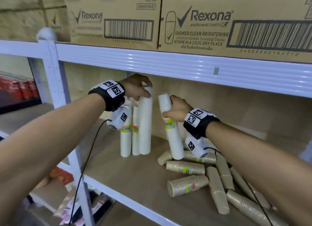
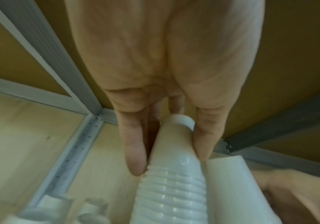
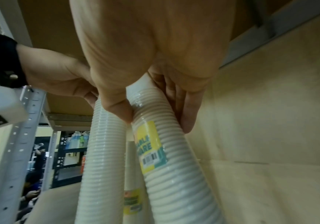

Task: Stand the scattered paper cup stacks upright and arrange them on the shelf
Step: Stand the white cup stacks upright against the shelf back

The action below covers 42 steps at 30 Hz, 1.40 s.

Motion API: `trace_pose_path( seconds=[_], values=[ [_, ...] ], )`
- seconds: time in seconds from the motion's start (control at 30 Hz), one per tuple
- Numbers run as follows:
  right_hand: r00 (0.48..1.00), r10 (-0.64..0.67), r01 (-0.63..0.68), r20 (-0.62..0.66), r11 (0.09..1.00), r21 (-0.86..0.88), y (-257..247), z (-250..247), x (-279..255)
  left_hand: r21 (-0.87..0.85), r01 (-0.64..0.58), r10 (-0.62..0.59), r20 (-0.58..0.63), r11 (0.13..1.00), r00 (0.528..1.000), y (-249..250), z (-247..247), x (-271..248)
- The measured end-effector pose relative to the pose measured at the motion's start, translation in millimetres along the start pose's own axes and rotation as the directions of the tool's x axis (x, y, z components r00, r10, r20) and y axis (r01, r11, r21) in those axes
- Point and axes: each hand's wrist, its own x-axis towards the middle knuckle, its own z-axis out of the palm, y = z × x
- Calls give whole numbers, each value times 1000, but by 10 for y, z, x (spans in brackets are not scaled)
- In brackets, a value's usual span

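Three tall white cup stacks stand upright at the back left of the wooden shelf (image 1: 128, 180). My left hand (image 1: 137, 89) grips the top of the rightmost of them, a white stack (image 1: 145, 124) (image 2: 172, 181), between thumb and fingers. My right hand (image 1: 177, 108) (image 3: 155, 91) holds another white cup stack (image 1: 172, 131) (image 3: 167, 151) with a yellow label near its top. This stack tilts a little, and its base rests among the fallen brown ones. Several brown paper cup stacks (image 1: 217, 183) lie scattered on their sides at the right.
Rexona cartons (image 1: 202, 23) fill the shelf above, whose white beam (image 1: 168, 64) hangs close over both hands. A white upright post (image 1: 55, 91) stands at the left. Wrist-camera cables (image 1: 87, 158) trail down across the shelf's front edge.
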Motion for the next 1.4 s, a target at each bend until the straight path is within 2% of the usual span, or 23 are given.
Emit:
trace_pose_path(
  seconds=[0.1, 0.33, 0.6, 0.93, 1.1, 1.27, 1.4],
  values=[
    [999, 4, -6, 34, 998, 57, -142, 222, 98, 59, 52, -54, 23, 997, 998, -198, -47, -124],
    [997, 1, -15, 78, 986, 168, -380, 703, 262, 57, 164, -167, 61, 985, 984, -659, -26, -262],
    [989, -1, -44, 147, 951, 306, -460, 1111, 307, 95, 216, -224, 80, 972, 971, -938, 70, -304],
    [977, 23, -84, 211, 954, 286, -464, 1248, 346, 78, 200, -206, 70, 977, 976, -1083, 209, -324],
    [990, 3, -45, 140, 954, 297, -527, 1142, 367, 89, 170, -175, 57, 981, 983, -1037, 150, -329],
    [998, -44, 38, 48, 993, 107, -672, 955, 415, 163, 139, -151, 63, 977, 986, -984, 139, -304],
    [993, -107, 104, 52, 993, 56, -715, 931, 444, 210, 115, -130, 57, 971, 990, -971, 167, -299]
  ],
)
